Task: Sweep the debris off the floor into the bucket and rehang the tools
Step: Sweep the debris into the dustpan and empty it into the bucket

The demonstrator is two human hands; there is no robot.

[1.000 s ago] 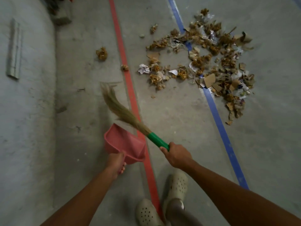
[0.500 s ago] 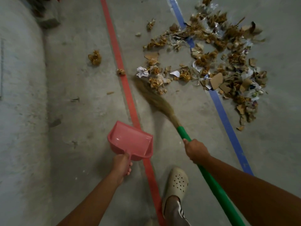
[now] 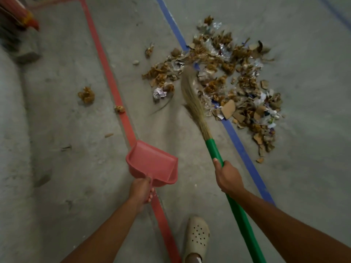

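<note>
Item: broom [image 3: 191, 103], green handle [image 3: 215, 152], gripped by the right hand [image 3: 228, 178] with the fingers wrapped fully round the shaft below the bristles. Long axis: laid from 5 o'clock at the lower frame edge to 11 o'clock at the bristle tips, which are blurred and set at the near-left fringe of the debris pile [image 3: 237, 82]. Pile: dried leaves, card scraps and crumpled paper, spread across the blue line [image 3: 239, 141] and found at 12 to 1 o'clock from the right hand, well apart from it, with its bulk at 3 o'clock of the bristles. Item: dustpan [image 3: 152, 162], red, held by its short handle in the closed left hand [image 3: 141, 190] over the red line [image 3: 106, 69], mouth turned to about 12 o'clock, at 8 o'clock from the pile and apart from it. Strays: two clumps [image 3: 86, 94] at 9 o'clock of the pile, the smaller one lying on the red line. Judgement: the right hand is the nearer to the pile; a gathering stroke toward 7 o'clock is called for, since the pan lies on that side. Bucket: not in view.
</note>
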